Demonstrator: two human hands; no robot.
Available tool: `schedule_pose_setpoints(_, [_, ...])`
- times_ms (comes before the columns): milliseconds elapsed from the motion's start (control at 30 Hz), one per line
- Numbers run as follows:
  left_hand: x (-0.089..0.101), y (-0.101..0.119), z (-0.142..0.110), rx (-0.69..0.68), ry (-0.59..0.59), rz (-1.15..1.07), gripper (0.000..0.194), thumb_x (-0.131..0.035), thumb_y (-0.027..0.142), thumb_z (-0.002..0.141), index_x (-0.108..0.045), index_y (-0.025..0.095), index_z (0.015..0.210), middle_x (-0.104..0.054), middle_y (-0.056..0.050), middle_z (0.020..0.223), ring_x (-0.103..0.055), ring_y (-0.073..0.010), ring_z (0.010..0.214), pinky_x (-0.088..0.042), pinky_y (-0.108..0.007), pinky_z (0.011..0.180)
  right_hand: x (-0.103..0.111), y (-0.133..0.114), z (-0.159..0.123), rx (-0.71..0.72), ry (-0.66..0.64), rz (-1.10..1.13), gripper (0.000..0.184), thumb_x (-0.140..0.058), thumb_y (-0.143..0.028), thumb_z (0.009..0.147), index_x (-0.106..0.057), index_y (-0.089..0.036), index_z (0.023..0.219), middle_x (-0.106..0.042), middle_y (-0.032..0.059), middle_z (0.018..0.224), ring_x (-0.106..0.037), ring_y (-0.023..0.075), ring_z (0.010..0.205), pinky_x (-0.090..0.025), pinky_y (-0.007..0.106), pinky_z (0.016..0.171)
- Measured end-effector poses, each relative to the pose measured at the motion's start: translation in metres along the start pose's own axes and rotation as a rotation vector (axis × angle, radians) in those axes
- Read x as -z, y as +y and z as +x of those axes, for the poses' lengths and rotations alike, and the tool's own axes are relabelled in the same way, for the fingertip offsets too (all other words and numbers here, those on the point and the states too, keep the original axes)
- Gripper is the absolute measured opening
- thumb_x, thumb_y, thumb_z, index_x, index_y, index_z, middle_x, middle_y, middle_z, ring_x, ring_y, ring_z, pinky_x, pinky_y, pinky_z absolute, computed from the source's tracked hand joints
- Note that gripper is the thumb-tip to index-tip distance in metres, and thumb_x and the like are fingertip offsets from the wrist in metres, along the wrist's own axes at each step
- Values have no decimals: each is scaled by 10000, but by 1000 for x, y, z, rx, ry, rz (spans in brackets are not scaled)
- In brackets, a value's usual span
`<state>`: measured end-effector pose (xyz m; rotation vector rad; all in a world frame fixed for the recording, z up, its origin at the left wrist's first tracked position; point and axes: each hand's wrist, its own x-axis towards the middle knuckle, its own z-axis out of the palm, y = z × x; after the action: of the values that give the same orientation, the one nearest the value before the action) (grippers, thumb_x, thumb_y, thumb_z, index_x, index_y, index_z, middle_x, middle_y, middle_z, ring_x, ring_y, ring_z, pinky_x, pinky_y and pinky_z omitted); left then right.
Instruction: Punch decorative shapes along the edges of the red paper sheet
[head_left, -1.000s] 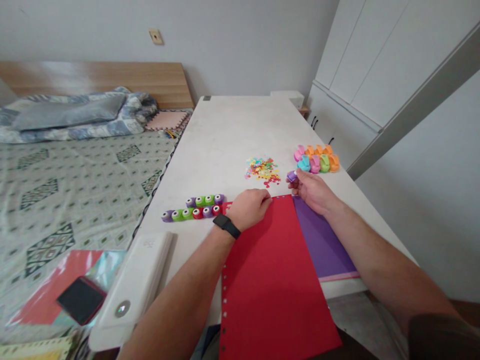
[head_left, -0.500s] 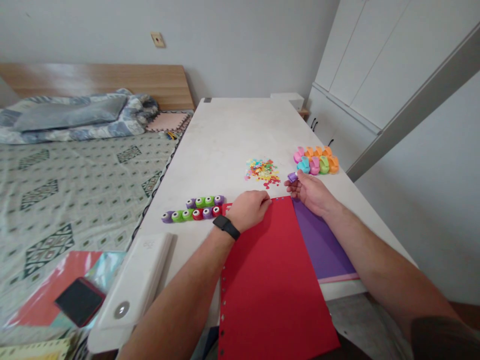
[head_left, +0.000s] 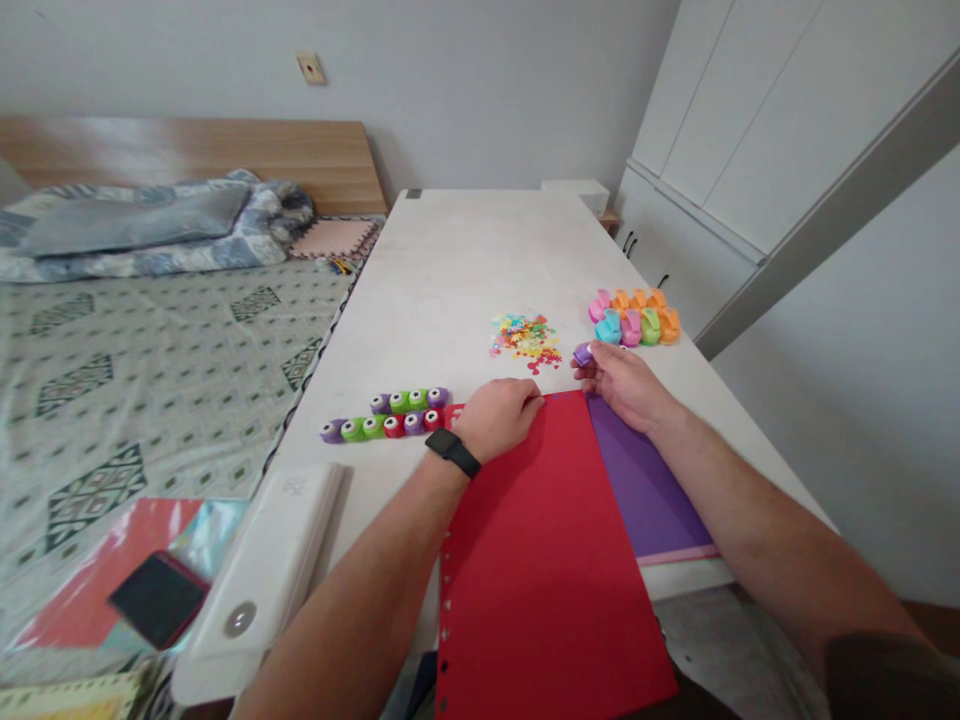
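Observation:
A sheet of red paper (head_left: 555,540) lies lengthwise before me, with small punched holes along its left and far edges. At its far edge rests my left hand (head_left: 501,418), wearing a dark watch, its fingers curled closed on the paper. My right hand (head_left: 624,385) grips a small purple craft punch (head_left: 583,354) between thumb and fingers, just beyond the sheet's far right corner. Under my right forearm is purple paper (head_left: 649,485) with a pink edge below it. Tiny colourful paper cutouts (head_left: 525,340) are heaped beyond both hands.
Small purple, green and red punches (head_left: 390,425) stand in two rows at left. Larger pink, orange, blue and green punches (head_left: 631,325) sit at far right. A long white device (head_left: 266,570) lies at the table's left edge. A phone (head_left: 159,598) is on the bed (head_left: 180,400).
My right hand has drawn the purple punch slightly nearer and turned it a little. The left hand stays in place on the red paper. The view has shifted slightly.

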<state>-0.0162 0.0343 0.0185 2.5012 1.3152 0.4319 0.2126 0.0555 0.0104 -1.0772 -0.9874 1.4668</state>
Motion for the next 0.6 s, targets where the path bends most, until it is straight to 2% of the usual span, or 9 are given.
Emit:
schedule_pose_setpoints(167, [1,0,0,1,-2,-3,276,-489,331,1013,-714,174,975,-759,-97,953,-699,-217,877,-512,-312,803,1,-1,0,21,-1,-39,355,-777,-548,806,-695,-211,883,-686,39,930,-611,145,768,-442,238,560])
schedule_pose_setpoints(333, [3,-1,-1,-8,15,-22,271,-492,332,1013,-712,177,976,-761,-92,949,-696,-212,875,-504,-307,799,6,3,0,80,15,-121,353,-808,-508,789,-703,-230,980,-688,29,983,-608,135,779,-460,238,580])
schedule_pose_setpoints(600, [4,-2,-1,4,42,-22,268,-495,332,1016,-711,185,955,-764,-81,940,-691,-199,851,-491,-293,776,9,4,-2,89,-23,-216,393,-818,-480,788,-698,-233,1069,-697,38,944,-622,153,773,-466,245,559])
